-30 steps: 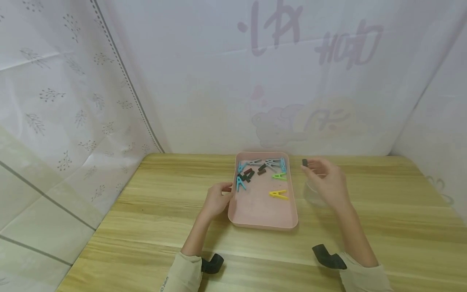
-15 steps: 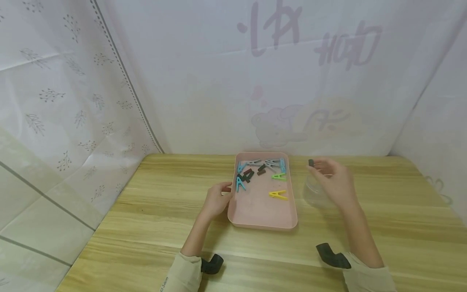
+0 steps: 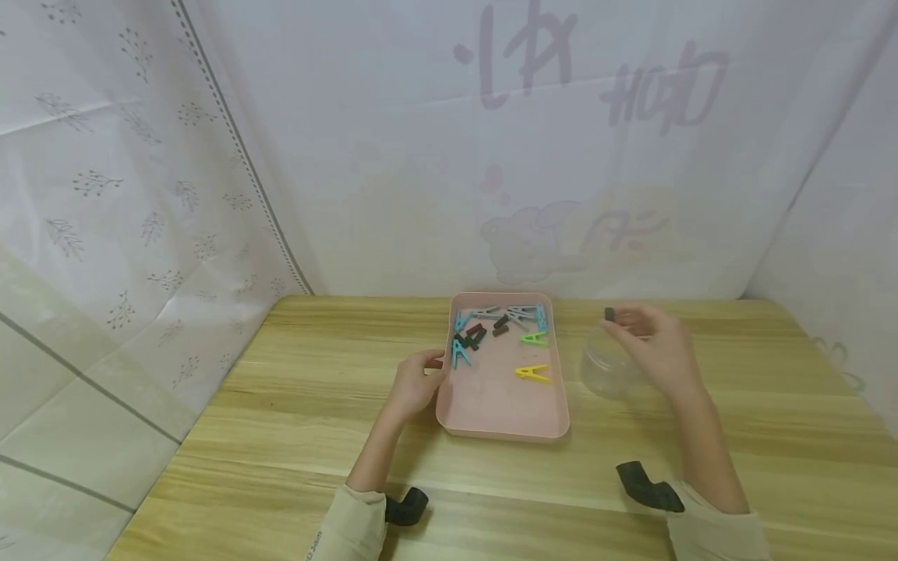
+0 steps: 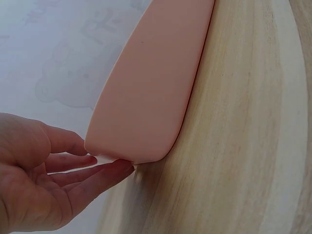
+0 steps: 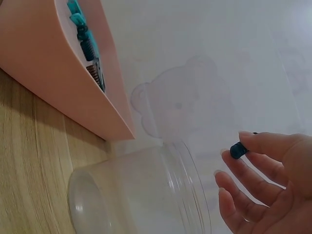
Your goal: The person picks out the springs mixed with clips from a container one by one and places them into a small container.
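My right hand (image 3: 659, 347) pinches a small dark green cylinder (image 5: 238, 150) between thumb and fingertips. It hovers just above the mouth of a clear jar (image 3: 605, 378), which stands upright right of the pink tray (image 3: 501, 409). Threads ring the jar's mouth in the right wrist view. With thumb at the rim and fingers low on the wall, my left hand (image 4: 44, 180) grips the tray's left side. Inside the tray lie blue clothespins (image 3: 460, 354), grey clothespins (image 3: 519, 315), a green clothespin (image 3: 535, 339), a yellow clothespin (image 3: 533, 374) and several small dark cylinders (image 3: 479, 337).
The wooden table (image 3: 295, 374) runs back to a pale printed curtain (image 3: 393, 156), with more curtain on both sides. A black curved piece is fixed at each wrist, the left piece (image 3: 407, 506) and the right piece (image 3: 648, 489).
My right hand has shifted rightward with the dark green cylinder, from beside the tray to above the jar. The left hand and the tray stay in place.
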A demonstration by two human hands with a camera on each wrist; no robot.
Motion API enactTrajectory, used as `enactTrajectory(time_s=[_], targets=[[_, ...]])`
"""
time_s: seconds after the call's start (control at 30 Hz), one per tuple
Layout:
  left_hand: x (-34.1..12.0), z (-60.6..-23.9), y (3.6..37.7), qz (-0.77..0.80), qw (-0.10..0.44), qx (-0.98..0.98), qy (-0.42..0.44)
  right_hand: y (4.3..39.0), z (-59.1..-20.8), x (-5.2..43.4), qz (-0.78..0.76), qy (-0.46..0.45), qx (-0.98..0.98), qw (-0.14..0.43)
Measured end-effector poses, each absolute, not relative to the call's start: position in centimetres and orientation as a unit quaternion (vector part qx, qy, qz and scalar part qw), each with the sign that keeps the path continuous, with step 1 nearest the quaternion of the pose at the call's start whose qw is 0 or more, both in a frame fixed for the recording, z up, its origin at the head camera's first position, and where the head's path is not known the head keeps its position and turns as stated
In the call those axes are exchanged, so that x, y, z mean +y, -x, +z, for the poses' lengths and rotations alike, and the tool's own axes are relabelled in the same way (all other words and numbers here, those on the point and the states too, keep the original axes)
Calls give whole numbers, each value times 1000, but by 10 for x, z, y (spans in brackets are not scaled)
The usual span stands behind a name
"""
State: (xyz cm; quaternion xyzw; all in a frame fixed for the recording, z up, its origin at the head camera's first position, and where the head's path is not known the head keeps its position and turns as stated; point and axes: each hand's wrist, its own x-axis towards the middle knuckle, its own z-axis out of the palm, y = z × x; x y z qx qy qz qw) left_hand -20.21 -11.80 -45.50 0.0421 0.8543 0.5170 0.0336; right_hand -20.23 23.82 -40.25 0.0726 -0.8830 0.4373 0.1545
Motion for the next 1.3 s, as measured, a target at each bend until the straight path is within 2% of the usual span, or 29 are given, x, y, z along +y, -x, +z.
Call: enactTrajectory(time_s=[1.3], targets=[[-118, -456, 203, 515, 34, 855, -42, 204, -413, 281, 410, -57, -906, 89]])
